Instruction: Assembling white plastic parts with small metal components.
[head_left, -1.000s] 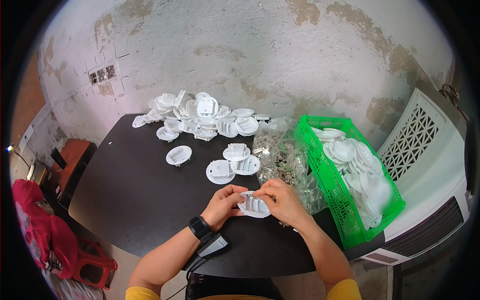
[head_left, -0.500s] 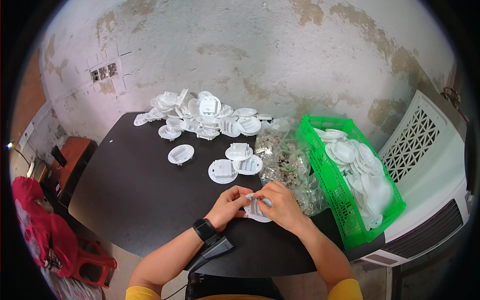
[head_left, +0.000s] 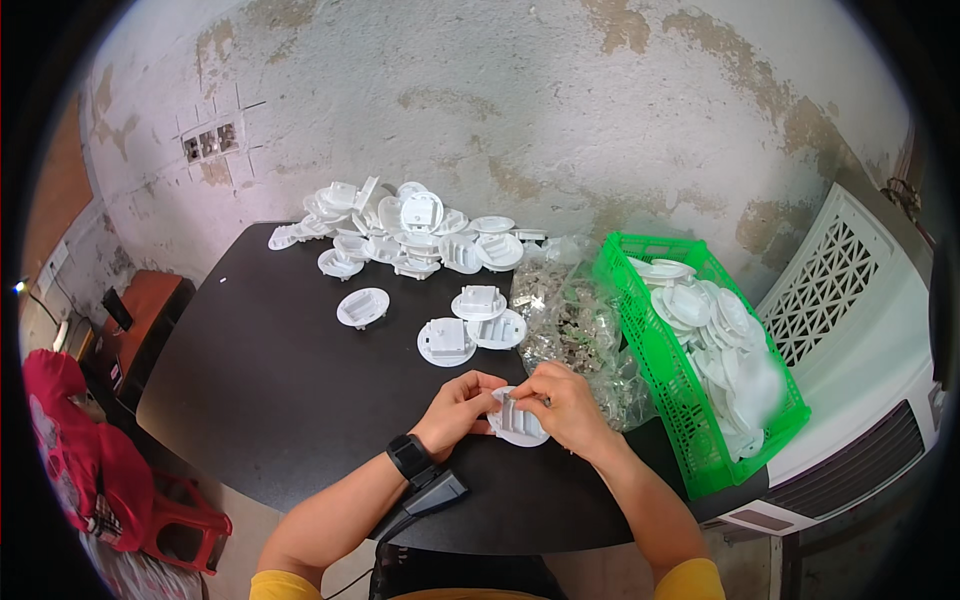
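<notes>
Near the front of the dark table I hold a round white plastic housing, tilted, its slotted inner side facing up. My left hand is closed on its left edge, thumb on top. My right hand is pinched at the far part of the housing, thumb and forefinger together; whatever is between them is too small to make out. Just beyond my hands lie three like housings, one of them a boxy-backed housing. A single housing rests apart to the left.
A heap of white housings lies against the wall. Clear plastic bags of small metal parts are right of my hands. Beyond them stands a green basket of white round pieces, beside a white air cooler. A black cabled device touches my left wrist.
My right fingers have shifted slightly and the right hand has drawn aside a little, baring more of the housing's slots. The left hand keeps its hold.
</notes>
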